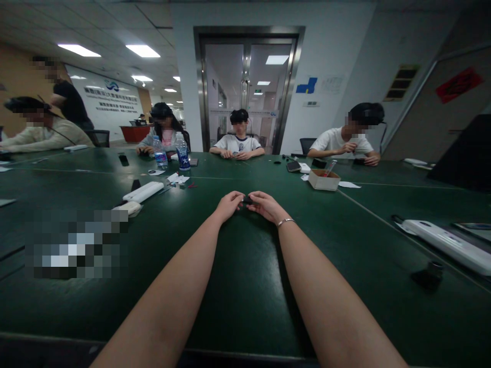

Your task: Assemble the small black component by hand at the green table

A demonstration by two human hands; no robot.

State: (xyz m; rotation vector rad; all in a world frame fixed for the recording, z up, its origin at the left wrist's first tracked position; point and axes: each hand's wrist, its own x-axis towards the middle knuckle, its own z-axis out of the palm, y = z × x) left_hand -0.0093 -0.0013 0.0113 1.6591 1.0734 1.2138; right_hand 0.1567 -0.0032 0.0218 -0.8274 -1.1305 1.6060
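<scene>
Both my arms reach out over the dark green table (245, 286), with the hands close together near its middle. Between them is a small black object (247, 200), too small and dark for me to make out its kind. The fingertips of my left hand (230, 205) pinch its left end. My right hand (267, 206), with a silver bracelet (286, 222) at the wrist, grips the right end between thumb and fingers. The object is held just above the tabletop, and the fingers cover part of it.
White power strips lie left (143, 191) and right (448, 245). Two water bottles (183, 153) stand far left of my hands. A small box (324, 180) with items sits right. A black object (429, 275) lies near right. Several people sit across the table.
</scene>
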